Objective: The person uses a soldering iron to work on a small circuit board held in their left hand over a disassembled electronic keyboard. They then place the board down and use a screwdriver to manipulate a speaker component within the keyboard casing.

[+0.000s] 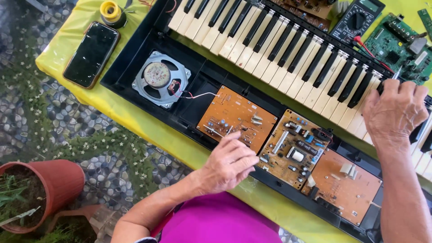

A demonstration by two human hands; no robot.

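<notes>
A desk (135, 118) under a yellow cloth carries an opened electronic keyboard (252, 90) that lies slanted across the view, its black lower case exposed and its row of white and black keys (279, 42) running from upper left to lower right. Inside the case, along the near edge, three brown circuit boards sit side by side: a left board (234, 114), a middle board (294, 148) crowded with components, and a right board (344, 186). Left of them a round grey speaker (159, 81) is set in the case, with thin red and white wires running to the left board.

The left hand (227, 164) rests over the near edge of the case, its fingers curled close together and the fingertips (234, 135) touching the lower corner of the left board; whether they pinch anything I cannot tell. The right hand (393, 112) is spread over the keys at the right end, fingers arched and pressing down on the key tops, holding nothing.

Beyond the keys lie a green circuit board (396, 45) and a dark multimeter (357, 20) with a red lead. On the cloth at the left sit a black phone (91, 54) and a small yellow spool (111, 12). A red flowerpot (49, 189) stands on the pebble floor below.
</notes>
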